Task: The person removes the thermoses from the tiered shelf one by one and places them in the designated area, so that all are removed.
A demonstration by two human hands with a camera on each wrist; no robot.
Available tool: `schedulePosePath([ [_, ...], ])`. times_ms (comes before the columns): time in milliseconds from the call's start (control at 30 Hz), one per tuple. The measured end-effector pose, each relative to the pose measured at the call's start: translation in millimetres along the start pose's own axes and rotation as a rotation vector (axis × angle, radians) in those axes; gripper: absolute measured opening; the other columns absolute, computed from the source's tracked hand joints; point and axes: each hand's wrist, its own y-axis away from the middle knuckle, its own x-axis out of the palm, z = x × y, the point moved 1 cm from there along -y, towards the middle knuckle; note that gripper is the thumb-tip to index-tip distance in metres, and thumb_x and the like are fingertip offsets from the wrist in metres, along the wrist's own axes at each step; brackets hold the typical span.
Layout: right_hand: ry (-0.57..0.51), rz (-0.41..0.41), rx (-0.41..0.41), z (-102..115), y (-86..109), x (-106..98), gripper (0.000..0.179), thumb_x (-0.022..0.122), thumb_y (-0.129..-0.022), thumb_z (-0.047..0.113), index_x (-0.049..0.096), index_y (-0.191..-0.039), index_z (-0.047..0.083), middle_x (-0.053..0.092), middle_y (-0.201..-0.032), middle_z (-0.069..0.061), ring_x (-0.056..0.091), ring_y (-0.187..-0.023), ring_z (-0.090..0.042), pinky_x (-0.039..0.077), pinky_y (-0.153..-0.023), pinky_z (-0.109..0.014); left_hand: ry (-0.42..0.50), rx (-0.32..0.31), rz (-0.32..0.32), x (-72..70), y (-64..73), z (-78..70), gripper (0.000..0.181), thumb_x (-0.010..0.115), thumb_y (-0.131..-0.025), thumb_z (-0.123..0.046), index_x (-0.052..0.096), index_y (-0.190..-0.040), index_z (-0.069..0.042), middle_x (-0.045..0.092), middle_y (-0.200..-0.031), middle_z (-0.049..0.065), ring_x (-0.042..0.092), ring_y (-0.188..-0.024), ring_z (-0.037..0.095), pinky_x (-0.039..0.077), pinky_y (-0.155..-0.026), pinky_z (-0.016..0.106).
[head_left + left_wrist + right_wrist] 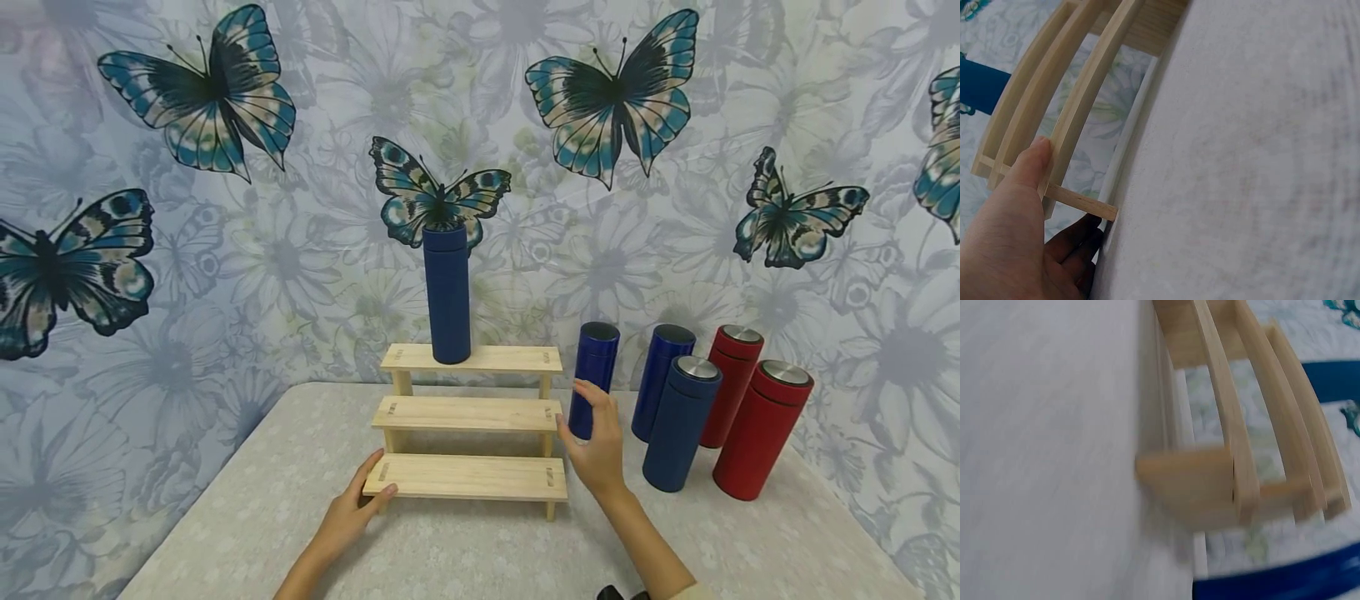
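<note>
A three-tier wooden display stand (472, 479) stands on the table, also seen from its ends in both wrist views. My left hand (348, 514) grips the left end of its lowest shelf. In the left wrist view the thumb (1034, 164) lies against the shelf and the other fingers are beneath it, beside a leg. A matte blue thermos flask (448, 296) is upright on the top shelf. My right hand (597, 442) is raised at the stand's right side, thumb and fingers apart with nothing between them, overlapping a glossy blue flask (597, 354).
To the right stand another glossy blue flask (660, 379), a matte blue flask with a silver lid (681, 433), and two red flasks (761, 437) (729, 392). The pale patterned table (285, 467) meets a butterfly-patterned backdrop (300, 275) behind. A small black object (609, 592) shows at the bottom edge.
</note>
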Motion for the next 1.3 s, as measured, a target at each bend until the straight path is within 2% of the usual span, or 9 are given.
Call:
schedulePosePath([
  [233,-0.103,0.121,0.090,18,-25.2,57,0.055,0.071,-0.076,0.002,0.047,-0.125,-0.002,0.051,-0.125,-0.014,0.046,-0.115,-0.030,0.036,-0.098,-0.041,-0.013,0.004,0.003,1.1,-1.6,0.9,0.070,0.054,-0.091,-0.044,0.019,-0.148,-0.021,0.031,-0.141,0.027,0.041,-0.117,0.051,0.039,-0.086,0.062],
  [367,-0.169,0.170,0.156,29,-42.3,90,0.057,0.070,-0.078,0.005,0.043,-0.127,-0.004,0.048,-0.127,-0.018,0.044,-0.117,-0.034,0.037,-0.096,-0.048,-0.006,-0.006,0.001,0.5,-0.2,3.2,0.070,0.054,-0.091,-0.043,0.019,-0.148,-0.021,0.031,-0.141,0.027,0.042,-0.117,0.049,0.040,-0.088,0.060],
  [567,-0.207,0.241,0.273,37,-68.4,126,0.070,0.070,-0.083,0.019,0.031,-0.138,-0.001,0.040,-0.135,-0.018,0.039,-0.123,-0.031,0.035,-0.100,-0.044,-0.014,-0.010,-0.002,-1.0,1.7,5.5,0.070,0.054,-0.091,-0.044,0.020,-0.148,-0.020,0.030,-0.142,0.027,0.041,-0.117,0.050,0.040,-0.086,0.062],
  [767,-0.217,0.240,0.350,35,-99.5,143,0.083,0.070,-0.083,0.028,0.019,-0.146,0.011,0.033,-0.142,-0.014,0.038,-0.125,-0.031,0.035,-0.100,-0.044,-0.008,-0.007,-0.012,0.2,-0.8,5.1,0.070,0.056,-0.090,-0.044,0.022,-0.147,-0.021,0.035,-0.139,0.027,0.045,-0.114,0.049,0.042,-0.084,0.061],
  [867,-0.266,0.242,0.403,32,-111.2,149,0.088,0.070,-0.083,0.028,0.013,-0.148,0.017,0.026,-0.147,-0.011,0.035,-0.128,-0.031,0.033,-0.102,-0.043,0.000,-0.001,-0.012,1.5,-1.5,4.0,0.070,0.057,-0.090,-0.043,0.023,-0.147,-0.020,0.037,-0.137,0.028,0.048,-0.112,0.048,0.043,-0.083,0.059],
  [1033,-0.406,0.315,0.539,32,-117.8,161,0.095,0.070,-0.084,0.027,0.000,-0.149,0.029,0.019,-0.150,-0.015,0.031,-0.131,-0.034,0.033,-0.101,-0.047,-0.015,0.001,-0.022,0.7,0.1,2.0,0.069,0.057,-0.090,-0.042,0.025,-0.146,-0.019,0.037,-0.137,0.029,0.046,-0.113,0.050,0.042,-0.083,0.061],
  [1100,-0.421,0.357,0.576,34,-118.3,166,0.097,0.069,-0.084,0.028,-0.004,-0.148,0.033,0.019,-0.150,-0.014,0.031,-0.131,-0.033,0.034,-0.100,-0.049,-0.013,0.001,-0.026,0.2,0.5,1.3,0.069,0.057,-0.090,-0.043,0.025,-0.146,-0.020,0.036,-0.137,0.029,0.045,-0.114,0.050,0.041,-0.084,0.061],
  [1200,-0.419,0.383,0.583,35,-119.0,170,0.096,0.067,-0.086,0.027,-0.006,-0.147,0.036,0.015,-0.152,-0.008,0.029,-0.133,-0.029,0.031,-0.102,-0.049,-0.013,0.003,-0.025,-0.5,1.1,1.1,0.069,0.056,-0.090,-0.043,0.024,-0.146,-0.019,0.036,-0.138,0.028,0.044,-0.115,0.050,0.041,-0.085,0.061],
  [1300,-0.390,0.376,0.528,35,-121.1,172,0.091,0.064,-0.089,0.022,-0.005,-0.148,0.030,0.010,-0.154,-0.003,0.026,-0.134,-0.028,0.028,-0.104,-0.048,-0.025,0.007,-0.026,-1.4,1.3,1.7,0.070,0.056,-0.090,-0.044,0.024,-0.147,-0.019,0.036,-0.138,0.028,0.043,-0.115,0.050,0.040,-0.086,0.061],
])
